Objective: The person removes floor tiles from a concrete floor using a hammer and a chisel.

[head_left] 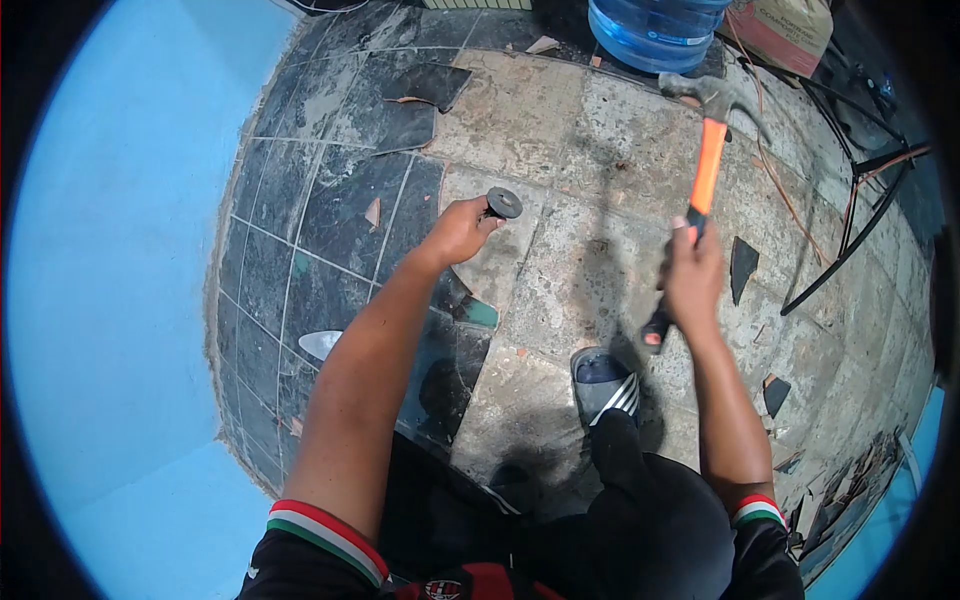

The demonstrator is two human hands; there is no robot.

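My left hand (462, 232) is closed around a chisel, whose round dark striking end or guard (503, 203) faces up toward me; its blade is hidden below the fist. My right hand (693, 275) grips a claw hammer (708, 165) by its orange and black handle, the metal head raised at the far end. Under the left fist runs the broken edge between dark floor tiles (335, 205) and the bare, pale floor (560, 240). A greenish tile piece (476, 312) lies just below that hand.
A blue water jug (655, 35) and a printed bag (780, 30) stand at the back. On the right is a black metal frame (848, 245) with an orange cord (780, 190). Tile shards (743, 268) are scattered about, with a heap (850, 490) at lower right. A blue wall (120, 250) borders the left.
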